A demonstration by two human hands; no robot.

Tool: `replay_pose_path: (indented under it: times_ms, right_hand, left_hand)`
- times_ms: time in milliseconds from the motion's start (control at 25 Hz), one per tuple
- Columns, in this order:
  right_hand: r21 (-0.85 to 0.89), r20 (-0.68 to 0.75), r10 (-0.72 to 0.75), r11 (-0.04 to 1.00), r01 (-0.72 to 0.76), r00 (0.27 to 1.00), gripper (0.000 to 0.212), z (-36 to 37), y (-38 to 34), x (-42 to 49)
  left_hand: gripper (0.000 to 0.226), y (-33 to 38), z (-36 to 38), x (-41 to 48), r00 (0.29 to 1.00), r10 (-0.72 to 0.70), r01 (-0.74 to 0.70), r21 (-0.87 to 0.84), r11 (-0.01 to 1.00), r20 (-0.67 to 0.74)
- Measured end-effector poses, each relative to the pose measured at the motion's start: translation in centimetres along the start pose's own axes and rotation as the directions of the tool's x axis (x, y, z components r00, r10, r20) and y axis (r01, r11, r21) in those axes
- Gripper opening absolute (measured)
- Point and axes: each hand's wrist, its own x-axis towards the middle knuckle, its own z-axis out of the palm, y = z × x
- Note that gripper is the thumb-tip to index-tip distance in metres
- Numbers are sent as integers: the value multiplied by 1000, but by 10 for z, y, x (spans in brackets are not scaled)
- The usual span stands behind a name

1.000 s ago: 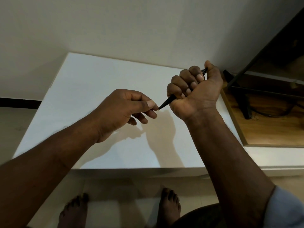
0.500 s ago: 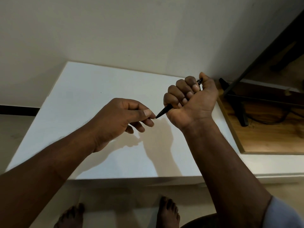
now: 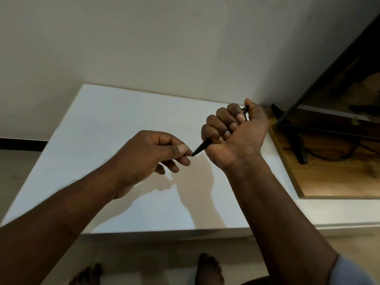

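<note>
My right hand (image 3: 236,138) grips a black pen (image 3: 202,146) in a fist above the white table (image 3: 115,120). The thumb sits at the pen's top end (image 3: 245,109). Its tip points down and to the left. My left hand (image 3: 148,159) is held just left of it. The left thumb and forefinger pinch together at the pen's small metal tip (image 3: 191,155), while the other fingers curl loosely underneath. Most of the pen's barrel is hidden inside my right fist.
A pale wall rises behind the table. A wooden surface (image 3: 329,177) on the right carries a black stand (image 3: 296,138) and a dark cable. My bare feet (image 3: 209,270) are on the tiled floor below the table's front edge.
The camera has tilted up a little, so hands and table sit lower in view. Both hands keep the same hold on the pen.
</note>
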Motion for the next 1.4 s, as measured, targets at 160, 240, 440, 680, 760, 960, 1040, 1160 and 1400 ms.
replay_pose_path:
  times_ms: [160,240,440,680,760,960,1040,1160,1400]
  right_hand:
    - [2,-8,-10,1000,10,1000,49,1,0,0]
    - [9,-5,-2,1000,2,1000,52,1,0,0]
    - [11,4,-3,1000,3,1000,50,0,0,0]
    - [13,2,-12,1000,12,1000,49,0,0,0]
    - [19,5,-8,1000,8,1000,52,0,0,0]
    - [1,3,-27,1000,27,1000,48,-1,-1,1]
    - [-5,3,-34,999,34,999,49,-1,-1,2]
    - [14,0,-32,999,32,999,53,-2,-2,2]
    - [22,3,-45,999,45,999,48,-1,-3,2]
  left_hand:
    - [21,1,0,-1,1000,-2,2,-4,1000,-1]
    - [21,1,1,-1,1000,-1,1,-3,1000,-5]
    - [22,2,1,-1,1000,-3,3,3,1000,-4]
    - [22,2,1,-2,1000,-3,3,8,1000,-2]
    - [22,2,1,-2,1000,-6,6,11,1000,-2]
    - [22,2,1,-1,1000,-1,1,15,1000,0]
    - [22,2,1,-1,1000,2,-2,14,1000,3]
    - [22,1,0,-2,1000,6,-6,13,1000,7]
    - [22,1,1,-1,1000,8,-8,12,1000,11]
